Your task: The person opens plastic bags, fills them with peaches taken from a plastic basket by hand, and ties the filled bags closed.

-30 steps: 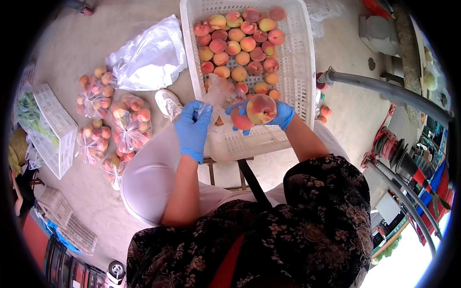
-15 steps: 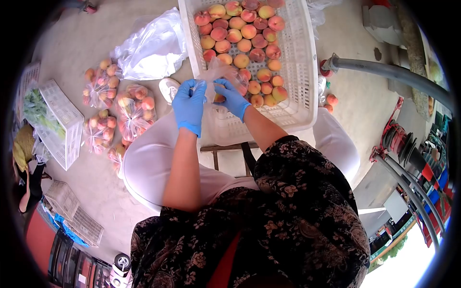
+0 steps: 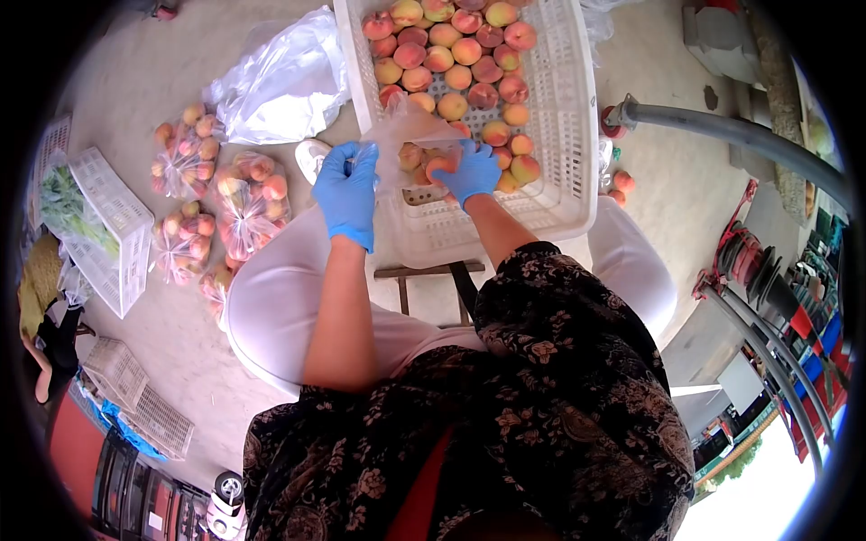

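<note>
My left hand [image 3: 347,194], in a blue glove, pinches the edge of a clear plastic bag [image 3: 386,144] at the near left of a white crate [image 3: 564,180]. The bag spreads to the right from my fingers, and a few peaches show through or beneath it. My right hand [image 3: 474,171], also gloved in blue, is down in the crate beside the bag, its fingers around a peach [image 3: 440,168]. Part of that peach is hidden by the hand. More peaches [image 3: 465,49] fill the far part of the crate.
Several tied bags of peaches [image 3: 253,203] sit on the floor at left, below a pile of clear plastic bags [image 3: 287,86]. A tilted white crate with greens [image 3: 77,212] stands farther left, near another person [image 3: 54,334]. A grey metal pole [image 3: 722,126] extends from the right.
My right hand has moved away from my left, rightward and slightly down to a peach in the crate. The bag, pinched by my left hand, now spreads wider.
</note>
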`<state>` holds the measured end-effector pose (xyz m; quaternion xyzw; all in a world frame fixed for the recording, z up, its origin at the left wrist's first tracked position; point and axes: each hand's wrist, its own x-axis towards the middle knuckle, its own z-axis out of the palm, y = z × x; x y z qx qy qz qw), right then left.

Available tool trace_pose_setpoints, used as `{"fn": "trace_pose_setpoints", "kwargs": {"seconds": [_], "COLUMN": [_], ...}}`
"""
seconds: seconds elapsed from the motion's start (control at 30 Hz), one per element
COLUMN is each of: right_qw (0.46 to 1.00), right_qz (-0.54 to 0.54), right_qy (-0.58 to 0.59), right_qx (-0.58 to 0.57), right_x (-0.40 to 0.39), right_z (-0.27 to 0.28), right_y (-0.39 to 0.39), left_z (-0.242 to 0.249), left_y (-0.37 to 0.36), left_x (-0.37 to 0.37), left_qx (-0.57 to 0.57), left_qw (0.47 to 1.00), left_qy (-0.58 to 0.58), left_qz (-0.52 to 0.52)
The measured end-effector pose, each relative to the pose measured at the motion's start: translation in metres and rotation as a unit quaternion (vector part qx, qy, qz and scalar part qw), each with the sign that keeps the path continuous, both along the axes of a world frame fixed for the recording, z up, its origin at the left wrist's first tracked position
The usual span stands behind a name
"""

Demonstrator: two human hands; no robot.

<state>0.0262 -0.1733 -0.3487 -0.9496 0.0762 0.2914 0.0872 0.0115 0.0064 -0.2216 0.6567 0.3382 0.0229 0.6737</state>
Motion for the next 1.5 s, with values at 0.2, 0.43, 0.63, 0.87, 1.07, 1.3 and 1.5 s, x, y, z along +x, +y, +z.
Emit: {"fn": "trace_pose_setpoints", "kwargs": {"seconds": [0.2,0.43,0.63,0.87,1.07,1.3,1.5], "right_qw": [0.785,0.882,0.796,0.6,0.873,0.933,0.569], "right_qz": [-0.345,-0.22,-0.482,-0.635,-0.302,-0.151,-0.457], "right_qy": [0.383,0.222,0.18,0.254,0.305,0.012,0.028], "right_qx": [0.342,0.353,0.317,0.415,0.231,0.328,0.683], "right_x": [-0.024,-0.013,0.007,0.02,0.036,0.045,0.039], "right_z": [-0.093,-0.066,-0.08,-0.038,-0.03,-0.003,0.048], "right_y": [-0.06,-0.007,0.014,0.022,-0.035,-0.107,-0.116], "left_z": [0.0,0.004,0.005,0.004,-0.014,0.004,0.039], "left_y": [0.008,0.006,0.004,0.007,0.017,0.018,0.007], "left_x": [0.001,-0.003,-0.002,0.002,-0.005,-0.002,-0.005], "left_qx": [0.004,0.006,-0.002,-0.022,-0.031,-0.187,-0.172], "left_qw": [0.999,1.0,0.998,0.997,0.996,0.979,0.98], "left_qy": [0.004,0.01,0.057,0.072,-0.045,-0.034,0.084], "left_qz": [0.037,0.018,-0.005,0.01,0.07,0.079,-0.049]}}
